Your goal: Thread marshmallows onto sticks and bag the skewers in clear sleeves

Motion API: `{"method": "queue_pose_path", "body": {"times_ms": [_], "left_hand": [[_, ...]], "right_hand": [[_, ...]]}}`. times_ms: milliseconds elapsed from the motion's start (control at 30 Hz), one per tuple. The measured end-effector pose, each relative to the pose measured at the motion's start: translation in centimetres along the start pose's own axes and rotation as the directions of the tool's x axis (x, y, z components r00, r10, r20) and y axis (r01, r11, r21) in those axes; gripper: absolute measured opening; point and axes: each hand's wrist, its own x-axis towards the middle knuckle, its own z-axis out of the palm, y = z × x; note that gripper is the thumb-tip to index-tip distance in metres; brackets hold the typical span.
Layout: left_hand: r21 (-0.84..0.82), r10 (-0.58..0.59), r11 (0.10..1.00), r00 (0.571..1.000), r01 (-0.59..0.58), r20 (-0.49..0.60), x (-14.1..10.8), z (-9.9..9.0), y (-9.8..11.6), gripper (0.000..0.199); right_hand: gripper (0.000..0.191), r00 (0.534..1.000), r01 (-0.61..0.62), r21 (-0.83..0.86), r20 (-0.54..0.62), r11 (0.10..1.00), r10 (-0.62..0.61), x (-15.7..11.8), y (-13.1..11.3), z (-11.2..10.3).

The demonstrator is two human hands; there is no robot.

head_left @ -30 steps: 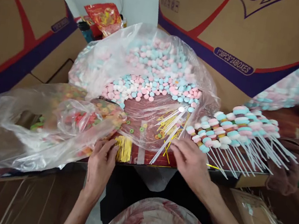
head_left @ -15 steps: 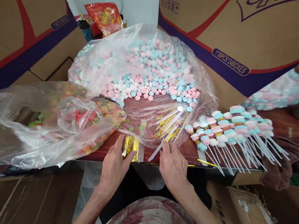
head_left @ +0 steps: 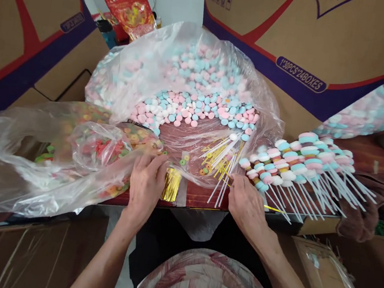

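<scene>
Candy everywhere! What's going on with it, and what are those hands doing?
A person's left hand is beside the gold strips, at the edge of a bag of ring sweets. The right hand is close to the loose white sticks; I can't tell if either hand grips anything. Pink, blue and white sweets lie behind. Stacked sweets on sticks lie to the right.

1 left hand (head_left: 146, 188), 1 right hand (head_left: 249, 208), 1 gold bundle (head_left: 171, 186), 1 stick-candy cluster (head_left: 298, 167), 2 printed cartons (head_left: 301, 40)
</scene>
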Motion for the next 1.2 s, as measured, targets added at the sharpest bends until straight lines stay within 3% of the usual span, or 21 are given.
{"method": "queue_pose_path", "body": {"times_ms": [200,367,533,633,733,800,900,1000,1100,1200], "left_hand": [[0.153,-0.010,0.988,0.964,-0.032,0.264,2.9,0.9,-0.3,0.017],[0.178,-0.043,0.983,0.909,-0.036,0.415,3.0,1.0,-0.3,0.020],[0.111,-0.023,0.994,0.912,-0.025,0.409,3.1,0.9,-1.0,0.010],[0.008,0.012,1.000,0.923,-0.016,0.384,3.2,1.0,-1.1,0.007],[-0.101,0.084,0.994,0.939,-0.053,0.335,3.3,1.5,0.1,0.011],[-0.154,0.171,0.980,0.920,-0.123,0.351,3.3,2.2,1.7,0.015],[-0.200,0.326,0.945,0.818,-0.261,0.474,3.2,3.9,4.3,0.025],[-0.161,0.386,0.921,0.763,-0.356,0.519,3.2,5.5,5.8,0.029],[-0.133,0.395,0.912,0.748,-0.387,0.533,3.7,5.9,5.6,0.029],[-0.043,0.307,0.941,0.793,-0.336,0.526,4.9,5.1,3.8,0.030]], "right_hand": [[0.024,0.999,-0.024,0.084,0.047,0.996,0.020,0.1,1.0,-2.1],[0.030,0.996,-0.072,0.229,-0.038,0.971,0.083,1.9,0.1,-1.0],[0.040,0.993,0.016,0.111,0.110,0.994,-0.028,3.9,-2.3,-0.5],[0.034,0.989,0.038,-0.004,0.146,0.999,-0.037,4.2,-2.8,-1.0],[0.026,0.985,0.056,-0.030,0.164,0.998,-0.051,4.2,-2.5,-1.4],[0.023,0.985,0.051,-0.035,0.166,0.998,-0.044,4.1,-2.2,-1.4],[0.022,0.990,-0.035,-0.065,0.137,0.997,0.044,3.9,-2.5,-1.2],[0.021,0.980,-0.135,-0.126,0.130,0.983,0.151,3.8,-3.3,-1.0],[0.021,0.962,-0.196,-0.152,0.160,0.969,0.220,3.8,-4.1,-1.1],[0.022,0.952,-0.234,-0.152,0.167,0.960,0.258,3.9,-4.4,-1.2]]}}
